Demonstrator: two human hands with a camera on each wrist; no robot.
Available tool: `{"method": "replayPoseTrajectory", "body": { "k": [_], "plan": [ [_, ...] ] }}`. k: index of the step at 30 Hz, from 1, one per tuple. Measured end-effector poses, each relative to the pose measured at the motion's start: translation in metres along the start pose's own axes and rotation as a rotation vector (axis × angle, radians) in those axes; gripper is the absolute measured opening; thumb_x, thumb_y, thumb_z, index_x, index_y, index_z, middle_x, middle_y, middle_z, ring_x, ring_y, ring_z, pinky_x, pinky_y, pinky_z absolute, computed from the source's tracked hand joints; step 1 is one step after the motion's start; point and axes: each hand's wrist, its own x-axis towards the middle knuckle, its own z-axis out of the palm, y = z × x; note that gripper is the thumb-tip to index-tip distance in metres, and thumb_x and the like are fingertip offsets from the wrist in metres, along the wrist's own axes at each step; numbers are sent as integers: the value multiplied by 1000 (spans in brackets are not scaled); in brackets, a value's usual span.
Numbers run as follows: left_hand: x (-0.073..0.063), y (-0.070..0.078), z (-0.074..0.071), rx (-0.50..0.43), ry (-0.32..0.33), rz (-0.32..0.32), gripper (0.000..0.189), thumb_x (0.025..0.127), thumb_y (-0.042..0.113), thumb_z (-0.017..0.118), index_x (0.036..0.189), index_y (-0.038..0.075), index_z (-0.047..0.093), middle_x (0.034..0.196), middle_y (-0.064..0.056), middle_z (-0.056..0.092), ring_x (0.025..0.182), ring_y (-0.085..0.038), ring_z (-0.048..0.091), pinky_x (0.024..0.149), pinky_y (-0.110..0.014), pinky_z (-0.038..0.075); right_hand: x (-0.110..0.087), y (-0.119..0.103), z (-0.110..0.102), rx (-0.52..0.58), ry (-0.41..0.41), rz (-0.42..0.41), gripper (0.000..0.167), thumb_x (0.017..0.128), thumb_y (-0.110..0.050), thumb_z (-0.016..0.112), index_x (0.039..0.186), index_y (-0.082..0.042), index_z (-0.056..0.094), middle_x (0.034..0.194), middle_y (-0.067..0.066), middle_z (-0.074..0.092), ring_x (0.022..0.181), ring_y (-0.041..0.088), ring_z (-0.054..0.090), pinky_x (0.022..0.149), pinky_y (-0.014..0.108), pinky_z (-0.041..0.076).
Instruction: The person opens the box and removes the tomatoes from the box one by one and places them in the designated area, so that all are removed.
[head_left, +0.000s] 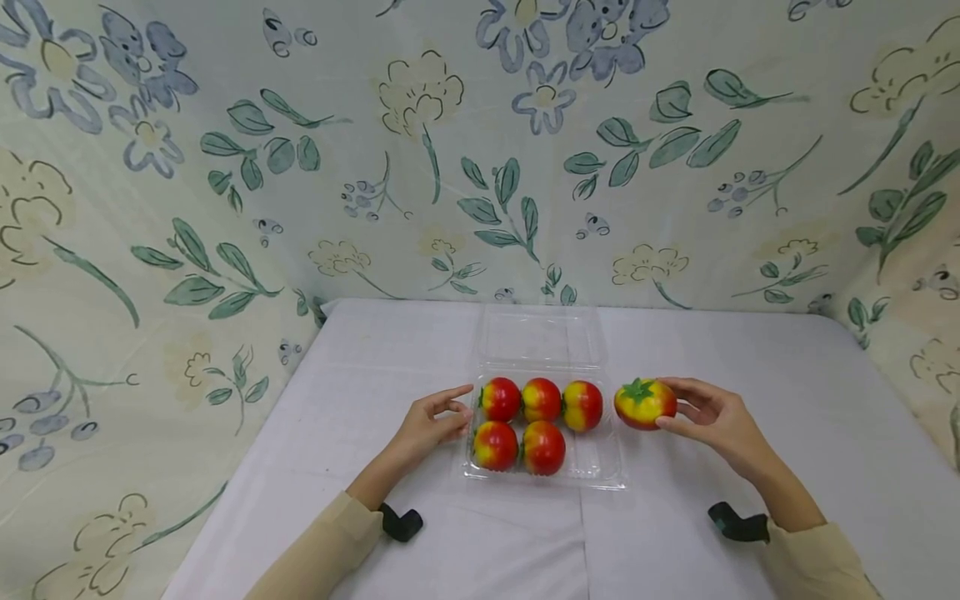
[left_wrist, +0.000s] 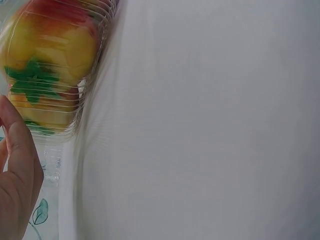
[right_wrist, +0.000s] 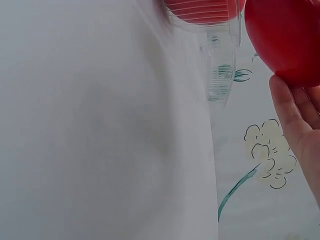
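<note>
In the head view, my right hand holds a red-and-yellow tomato with a green leafy top, thumb on the near side and fingers on the far side. It is just right of a clear plastic clamshell box. The right wrist view shows the red underside of the held tomato above the fingertips. Several similar tomatoes sit in the box in two rows; the near row has bare space at its right. My left hand is at the box's left wall, index finger extended along it.
The box's transparent lid lies folded back, away from me. A white cloth covers the table, and floral fabric hangs behind and at the sides. Black straps show at both wrists.
</note>
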Motion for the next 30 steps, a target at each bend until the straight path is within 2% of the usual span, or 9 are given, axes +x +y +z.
{"method": "replayPoseTrajectory", "body": {
  "k": [20, 30],
  "plan": [
    [-2, -1, -1, 0, -2, -9, 51, 95, 12, 70, 143, 9, 55, 103, -13, 60, 80, -18, 66, 79, -26, 58, 8, 14, -10, -43, 68, 37, 54, 85, -11, 80, 131, 4, 57, 126, -2, 57, 111, -7, 53, 87, 12, 48],
    [-2, 1, 0, 12, 0, -1, 50, 95, 12, 69, 143, 10, 56, 103, -13, 61, 80, -19, 66, 80, -25, 58, 10, 19, -13, -77, 107, 97, 57, 87, -19, 80, 133, 3, 55, 133, 17, 53, 111, -9, 48, 85, 11, 48]
  ]
}}
